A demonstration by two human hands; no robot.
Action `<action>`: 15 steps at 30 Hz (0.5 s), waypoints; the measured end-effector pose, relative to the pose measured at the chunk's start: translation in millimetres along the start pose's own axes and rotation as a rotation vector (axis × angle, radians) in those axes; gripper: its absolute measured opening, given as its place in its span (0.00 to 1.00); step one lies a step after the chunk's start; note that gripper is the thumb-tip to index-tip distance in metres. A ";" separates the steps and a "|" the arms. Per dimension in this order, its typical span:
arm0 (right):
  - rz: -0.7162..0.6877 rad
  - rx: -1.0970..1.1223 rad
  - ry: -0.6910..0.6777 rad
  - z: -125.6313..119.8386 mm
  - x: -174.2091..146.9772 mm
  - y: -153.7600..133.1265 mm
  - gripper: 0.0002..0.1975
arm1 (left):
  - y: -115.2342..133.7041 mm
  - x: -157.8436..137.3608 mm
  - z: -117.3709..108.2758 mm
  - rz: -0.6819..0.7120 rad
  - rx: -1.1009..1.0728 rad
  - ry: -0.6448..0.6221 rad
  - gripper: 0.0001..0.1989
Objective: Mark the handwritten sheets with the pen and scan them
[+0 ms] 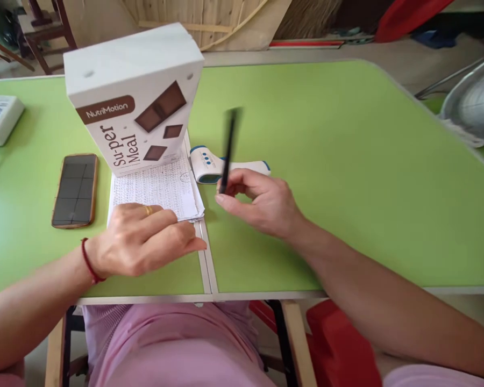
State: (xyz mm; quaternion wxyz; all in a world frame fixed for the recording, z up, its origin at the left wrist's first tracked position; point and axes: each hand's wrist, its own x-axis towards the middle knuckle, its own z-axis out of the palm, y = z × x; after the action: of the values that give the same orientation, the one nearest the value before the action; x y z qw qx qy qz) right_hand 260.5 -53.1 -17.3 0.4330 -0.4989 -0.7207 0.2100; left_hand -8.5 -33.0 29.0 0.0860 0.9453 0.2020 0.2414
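Observation:
My right hand [262, 201] pinches a slim black pen [229, 142] between thumb and fingers. The pen points upward and is smeared by motion. Behind that hand lies a white and blue infrared thermometer [207, 164], partly covered by pen and fingers. My left hand [145, 236] is closed in a loose fist, knuckles up, over the near edge of a stack of handwritten sheets [165, 188]; nothing shows sticking out of it, though its underside is hidden. A white NutriMotion box [137, 107] stands upright on the far part of the sheets.
A smartphone [76, 191] lies left of the sheets. At the table's left edge sits a white device [2, 119] with a cable. The green table [347, 161] has a metal-edged seam running down its middle. A chair [48, 35] stands beyond the far left.

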 end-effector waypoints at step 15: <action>0.231 0.229 0.106 31.4 -0.6 -6.5 0.03 | -8.2 6.0 39.3 -0.110 0.236 -0.260 0.14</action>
State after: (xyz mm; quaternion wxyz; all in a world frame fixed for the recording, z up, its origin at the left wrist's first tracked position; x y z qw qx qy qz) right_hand 230.9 -52.3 -29.7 0.4974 -0.5365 -0.6060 0.3123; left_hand 12.9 -25.6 -4.7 0.0128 0.9596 0.2675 0.0869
